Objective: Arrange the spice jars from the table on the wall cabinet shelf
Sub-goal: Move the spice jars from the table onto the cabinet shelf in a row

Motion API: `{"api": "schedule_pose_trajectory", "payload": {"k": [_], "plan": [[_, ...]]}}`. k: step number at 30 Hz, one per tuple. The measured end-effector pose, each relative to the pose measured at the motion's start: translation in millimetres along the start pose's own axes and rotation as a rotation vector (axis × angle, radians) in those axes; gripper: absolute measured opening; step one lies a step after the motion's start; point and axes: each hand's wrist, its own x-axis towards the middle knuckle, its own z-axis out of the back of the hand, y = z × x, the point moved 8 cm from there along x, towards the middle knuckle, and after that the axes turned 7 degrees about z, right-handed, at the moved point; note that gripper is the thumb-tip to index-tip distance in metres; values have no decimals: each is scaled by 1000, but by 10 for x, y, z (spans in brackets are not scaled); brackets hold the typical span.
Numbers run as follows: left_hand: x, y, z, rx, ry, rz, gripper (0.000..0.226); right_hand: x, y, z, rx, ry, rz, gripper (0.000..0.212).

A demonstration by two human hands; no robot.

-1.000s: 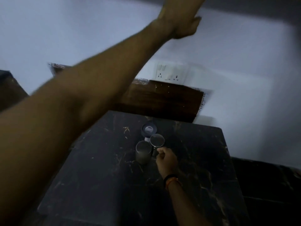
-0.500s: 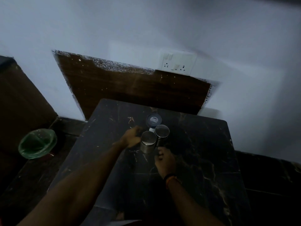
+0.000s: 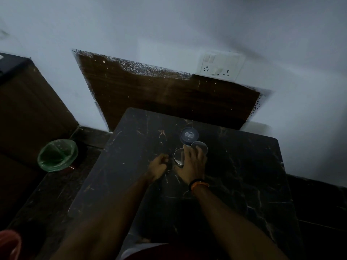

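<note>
Jars stand clustered mid-table (image 3: pixel 234 184): the right hand (image 3: pixel 191 166) curls its fingers (image 3: pixel 187 153) over the steel jar (image 3: pixel 178 156), touching the glass-lidded jar (image 3: pixel 201 148) and blue-lidded jar (image 3: pixel 189 136), while the left hand (image 3: pixel 159 167) rests fisted, holding nothing, beside them.

A second ago the left hand (image 3: pixel 159 166) was stretched high toward the wall; it has since come down to the black table (image 3: pixel 244 184) and now sits curled just left of the steel jar (image 3: pixel 178 156). The right hand (image 3: pixel 191 164), which before was only touching the jars from the near side, has moved forward and now lies over the steel jar, fingers reaching between it and the glass-lidded jar (image 3: pixel 201 147).
</note>
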Motion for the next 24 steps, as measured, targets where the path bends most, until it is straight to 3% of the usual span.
{"api": "schedule_pose_trajectory", "payload": {"k": [11, 16, 18, 20, 22, 24], "plan": [[5, 103, 36, -143, 34, 61, 53, 219, 38, 2, -107, 49, 113, 90], [-76, 75, 125, -484, -49, 69, 35, 176, 54, 367, 392, 73, 128, 95], [-139, 77, 39, -587, 69, 101, 28, 113, 92, 576, 565, 179, 168, 101], [-227, 38, -142, -692, 325, 157, 48, 18, 156, 785, 730, 256, 197, 103], [-369, -60, -327, -854, 578, 190, 57, -87, 169, 994, 906, 249, 207, 99], [-497, -143, -431, -958, 694, 193, 57, -187, 121, 1163, 1085, 211, 218, 90]]}}
